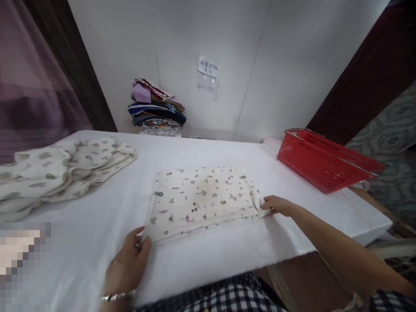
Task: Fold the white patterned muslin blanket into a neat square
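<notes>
A white cloth (201,195) printed with small plants and animals lies on the table, folded into a flat rectangle. My left hand (131,255), with a bracelet at the wrist, pinches its near left corner between thumb and fingers. At the near right corner my right hand (275,205) grips the edge, its fingers closed on the fabric. The right edge is slightly rumpled and lifted beside that hand. Some of the right fingertips are hidden by the cloth.
A loosely heaped patterned blanket (74,169) lies on the white-covered table (208,154) at left. A red basket (325,162) stands at the right. Folded clothes (157,108) are stacked against the wall, near paper labels (207,78). A pixelated patch covers the lower left.
</notes>
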Motion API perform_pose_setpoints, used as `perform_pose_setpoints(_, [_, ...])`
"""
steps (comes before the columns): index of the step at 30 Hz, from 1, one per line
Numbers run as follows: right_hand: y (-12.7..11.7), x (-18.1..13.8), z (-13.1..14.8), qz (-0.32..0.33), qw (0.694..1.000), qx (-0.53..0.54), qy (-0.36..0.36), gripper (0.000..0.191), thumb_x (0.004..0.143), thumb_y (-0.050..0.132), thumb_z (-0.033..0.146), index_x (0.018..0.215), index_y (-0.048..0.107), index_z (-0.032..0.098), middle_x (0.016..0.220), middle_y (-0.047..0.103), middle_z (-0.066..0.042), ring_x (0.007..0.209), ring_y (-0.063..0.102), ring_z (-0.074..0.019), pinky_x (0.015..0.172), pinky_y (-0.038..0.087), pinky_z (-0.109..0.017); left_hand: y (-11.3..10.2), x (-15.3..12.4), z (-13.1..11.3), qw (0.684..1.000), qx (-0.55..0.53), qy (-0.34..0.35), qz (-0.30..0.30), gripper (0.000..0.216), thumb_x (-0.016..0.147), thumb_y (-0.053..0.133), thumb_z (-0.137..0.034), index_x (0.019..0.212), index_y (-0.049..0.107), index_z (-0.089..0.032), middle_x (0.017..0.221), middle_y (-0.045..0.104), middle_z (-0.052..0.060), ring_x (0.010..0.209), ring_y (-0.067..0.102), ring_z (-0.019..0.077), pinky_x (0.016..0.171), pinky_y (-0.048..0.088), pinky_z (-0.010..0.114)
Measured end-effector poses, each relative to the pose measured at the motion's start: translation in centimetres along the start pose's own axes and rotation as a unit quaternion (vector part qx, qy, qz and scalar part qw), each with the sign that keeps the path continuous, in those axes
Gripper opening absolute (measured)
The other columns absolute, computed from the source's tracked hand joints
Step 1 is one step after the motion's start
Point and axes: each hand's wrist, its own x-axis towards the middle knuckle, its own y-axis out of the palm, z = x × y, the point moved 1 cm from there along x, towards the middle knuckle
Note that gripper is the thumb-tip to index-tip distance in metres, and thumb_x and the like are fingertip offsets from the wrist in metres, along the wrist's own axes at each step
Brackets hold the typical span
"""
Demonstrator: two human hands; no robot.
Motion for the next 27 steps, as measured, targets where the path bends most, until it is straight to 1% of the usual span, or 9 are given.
perform_pose_setpoints(3, [0.2, -0.5, 0.2, 0.025, 0.997, 0.072, -0.031, 0.023, 0.060, 0.064, 0.020, 0.082, 0.058, 0.014, 0.079, 0.064, -0.004, 0.075, 0.061, -0.0148, 0.063, 0.052, -0.023, 0.0, 0.0, 0.2, 1.000, -0.008, -0.001, 0.007, 0.040, 0.082, 0.038, -0.046, 0.115, 0.044, -0.026, 0.096, 0.064, 0.002, 0.081, 0.063, 0.0204, 0.068, 0.045, 0.031])
perform_pose_setpoints(6, [0.2, -0.5, -0.2, 0.068, 0.979, 0.185, -0.057, 0.027, 0.064, 0.065, 0.021, 0.088, 0.055, 0.015, 0.087, 0.066, -0.007, 0.081, 0.063, -0.0180, 0.073, 0.053, -0.031, 0.0, 0.1, 0.1, 1.000, -0.009, -0.005, 0.007, 0.039, 0.081, 0.038, -0.047, 0.115, 0.044, -0.027, 0.097, 0.064, 0.001, 0.081, 0.063, 0.0201, 0.068, 0.045, 0.030])
perform_pose_setpoints(9, [-0.1, 0.1, -1.5, 0.039, 0.968, 0.242, -0.054, 0.025, 0.064, 0.066, 0.015, 0.084, 0.051, 0.016, 0.083, 0.066, -0.006, 0.075, 0.064, -0.0157, 0.070, 0.054, -0.028, 0.1, 0.1, 0.0, 1.000, -0.015, -0.008, 0.003, 0.038, 0.081, 0.038, -0.046, 0.114, 0.043, -0.026, 0.096, 0.064, 0.002, 0.081, 0.063, 0.0203, 0.067, 0.045, 0.030])
perform_pose_setpoints(11, [-0.2, 0.5, -2.6, 0.030, 0.965, 0.259, -0.027, 0.026, 0.064, 0.065, 0.011, 0.084, 0.050, 0.016, 0.083, 0.065, -0.005, 0.073, 0.065, -0.0148, 0.067, 0.054, -0.026, 0.1, 0.1, 0.0, 1.000, -0.017, -0.008, 0.001, 0.037, 0.081, 0.038, -0.045, 0.113, 0.043, -0.026, 0.096, 0.064, 0.002, 0.081, 0.063, 0.0202, 0.068, 0.045, 0.030])
perform_pose_setpoints(15, [0.1, 0.7, -3.8, 0.054, 0.959, 0.279, 0.009, 0.029, 0.066, 0.065, 0.010, 0.091, 0.050, 0.015, 0.090, 0.065, -0.007, 0.075, 0.065, -0.0155, 0.066, 0.056, -0.027, 0.1, 0.1, 0.0, 1.000, -0.016, -0.003, -0.002, 0.037, 0.082, 0.038, -0.044, 0.113, 0.043, -0.025, 0.095, 0.064, 0.002, 0.079, 0.063, 0.0197, 0.068, 0.045, 0.030])
perform_pose_setpoints(18, [0.3, 0.4, -3.7, 0.058, 0.959, 0.278, 0.001, 0.029, 0.067, 0.065, 0.009, 0.092, 0.050, 0.015, 0.092, 0.065, -0.008, 0.076, 0.065, -0.0159, 0.065, 0.056, -0.027, 0.0, 0.1, -0.2, 1.000, -0.008, 0.000, -0.002, 0.038, 0.082, 0.038, -0.044, 0.114, 0.043, -0.024, 0.094, 0.065, 0.002, 0.079, 0.063, 0.0201, 0.067, 0.045, 0.030])
perform_pose_setpoints(22, [0.3, -0.1, -3.5, 0.080, 0.955, 0.284, -0.028, 0.030, 0.071, 0.066, 0.014, 0.098, 0.051, 0.015, 0.097, 0.065, -0.009, 0.082, 0.065, -0.0157, 0.070, 0.055, -0.027, -0.2, -0.1, -0.5, 1.000, 0.026, 0.014, 0.000, 0.040, 0.082, 0.037, -0.043, 0.115, 0.046, -0.022, 0.095, 0.065, 0.004, 0.081, 0.064, 0.0217, 0.068, 0.047, 0.031])
perform_pose_setpoints(24, [0.3, -0.3, -3.6, 0.085, 0.951, 0.294, -0.038, 0.029, 0.073, 0.067, 0.019, 0.097, 0.052, 0.015, 0.097, 0.065, -0.008, 0.083, 0.065, -0.0159, 0.071, 0.055, -0.027, -0.4, -0.4, -0.9, 0.997, 0.063, 0.050, -0.020, 0.041, 0.083, 0.035, -0.042, 0.114, 0.049, -0.019, 0.103, 0.063, 0.007, 0.088, 0.062, 0.0230, 0.075, 0.048, 0.033])
perform_pose_setpoints(27, [0.3, -0.4, -3.8, 0.078, 0.951, 0.297, -0.047, 0.027, 0.074, 0.068, 0.026, 0.094, 0.053, 0.016, 0.094, 0.065, -0.007, 0.082, 0.064, -0.0158, 0.070, 0.055, -0.026, -0.9, -1.2, -2.4, 0.976, 0.133, 0.133, -0.113, 0.042, 0.084, 0.034, -0.039, 0.112, 0.053, -0.014, 0.120, 0.055, 0.013, 0.105, 0.054, 0.0271, 0.088, 0.043, 0.039])
